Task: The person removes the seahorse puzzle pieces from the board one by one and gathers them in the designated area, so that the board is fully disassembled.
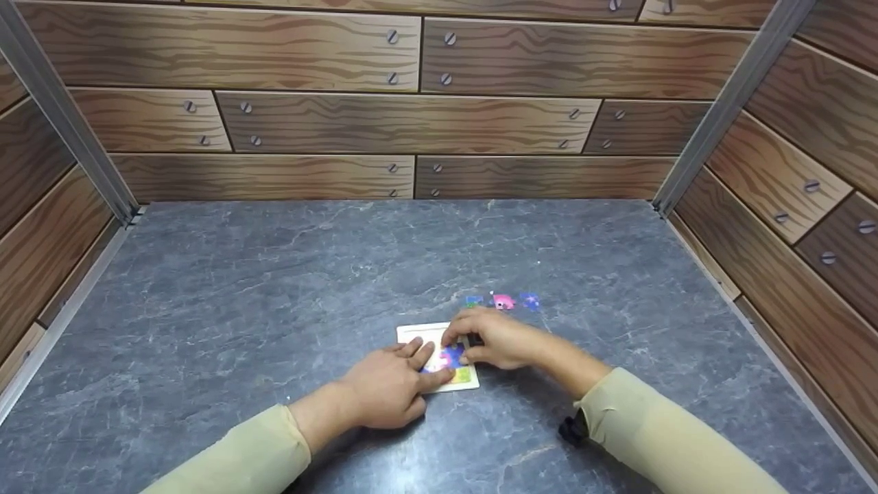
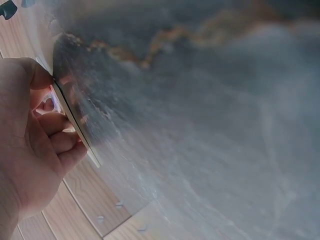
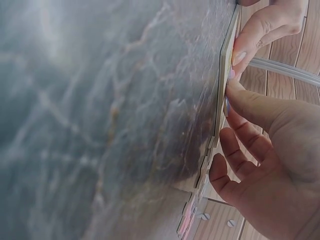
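Observation:
A small white-bordered jigsaw puzzle board (image 1: 405, 335) lies on the grey marbled table. My left hand (image 1: 387, 385) rests over its left part, with extended fingers pressing on the board and hiding much of the picture. From the right side, my right hand (image 1: 499, 337) pinches a blue puzzle piece (image 1: 454, 355) between thumb and fingers, low over the board. Below that piece a yellow-green section (image 1: 464, 374) shows near the lower right corner. In the right wrist view, the right thumb and the left fingers (image 3: 240, 57) meet close together at the board (image 3: 220, 100).
Three loose puzzle pieces lie just beyond the right hand: a blue-green one (image 1: 474, 301), a pink one (image 1: 503, 302) and a blue one (image 1: 529, 300). Wood-patterned walls (image 1: 315, 123) enclose the table at the back and sides, with metal posts (image 1: 720, 116) at the rear corners.

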Action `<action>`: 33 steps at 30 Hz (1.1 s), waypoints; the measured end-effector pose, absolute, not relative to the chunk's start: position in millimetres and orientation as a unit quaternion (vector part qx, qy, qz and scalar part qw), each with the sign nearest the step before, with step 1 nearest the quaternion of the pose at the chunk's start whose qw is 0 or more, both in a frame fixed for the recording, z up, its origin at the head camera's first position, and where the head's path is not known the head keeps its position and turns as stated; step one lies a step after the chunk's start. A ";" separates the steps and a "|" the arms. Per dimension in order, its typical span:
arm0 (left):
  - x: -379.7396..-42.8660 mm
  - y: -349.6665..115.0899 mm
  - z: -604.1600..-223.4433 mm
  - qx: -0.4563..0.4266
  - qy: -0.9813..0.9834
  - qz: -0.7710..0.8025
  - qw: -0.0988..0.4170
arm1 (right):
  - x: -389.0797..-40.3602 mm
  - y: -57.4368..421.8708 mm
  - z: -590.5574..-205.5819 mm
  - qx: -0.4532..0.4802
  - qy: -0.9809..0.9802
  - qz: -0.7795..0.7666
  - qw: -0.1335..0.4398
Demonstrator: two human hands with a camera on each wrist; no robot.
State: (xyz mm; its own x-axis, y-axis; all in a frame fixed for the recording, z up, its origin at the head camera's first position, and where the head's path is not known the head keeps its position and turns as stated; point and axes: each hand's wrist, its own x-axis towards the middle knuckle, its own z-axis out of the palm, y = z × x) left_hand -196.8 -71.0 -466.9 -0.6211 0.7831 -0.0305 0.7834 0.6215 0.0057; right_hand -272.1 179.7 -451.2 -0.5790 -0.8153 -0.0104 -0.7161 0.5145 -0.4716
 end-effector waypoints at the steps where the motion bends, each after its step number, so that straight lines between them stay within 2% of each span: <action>1: -196.6 -70.9 -466.6 0.434 0.901 -0.003 0.016 | -271.8 179.7 -451.0 -0.443 0.863 -0.215 0.115; 12: -196.8 -70.7 -465.6 0.429 0.903 0.003 0.034 | -271.2 180.2 -451.8 -0.445 0.864 -0.212 0.102; 33: -196.4 -70.1 -467.2 0.426 0.904 0.005 0.021 | -267.3 180.3 -449.9 -0.435 0.874 -0.195 0.097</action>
State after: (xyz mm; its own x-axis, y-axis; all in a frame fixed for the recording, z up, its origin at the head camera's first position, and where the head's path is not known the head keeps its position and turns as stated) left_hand -196.4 -70.1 -467.2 -0.6360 0.7710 -0.0337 0.7706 0.6368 0.0268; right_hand -267.3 180.3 -449.9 -0.6031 -0.7977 0.0005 -0.7225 0.5460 -0.4241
